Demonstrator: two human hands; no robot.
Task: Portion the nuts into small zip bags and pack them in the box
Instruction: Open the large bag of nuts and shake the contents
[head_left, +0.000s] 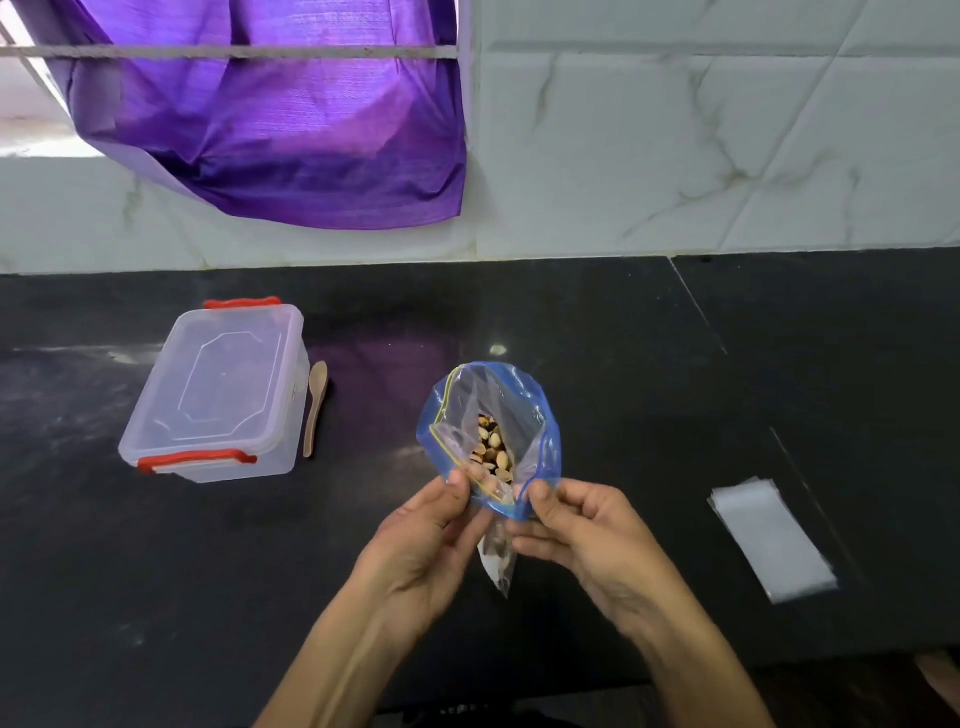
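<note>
A clear zip bag (540, 415) with a blue zip band is held up over the black counter, its mouth spread wide. Mixed nuts (491, 451) show inside it. My left hand (426, 540) pinches the near left edge of the mouth. My right hand (582, 530) pinches the near right edge, and the bag's bottom hangs down between the two hands. A clear plastic box (218, 395) with red clips stands at the left with its lid on. A stack of small clear zip bags (774, 540) lies flat at the right.
A small wooden spoon (315, 408) lies just right of the box. The black counter (623, 338) runs back to a white marble-tiled wall (701, 156). A purple cloth (280, 130) hangs over the wall above the box. The counter's front edge is near my forearms.
</note>
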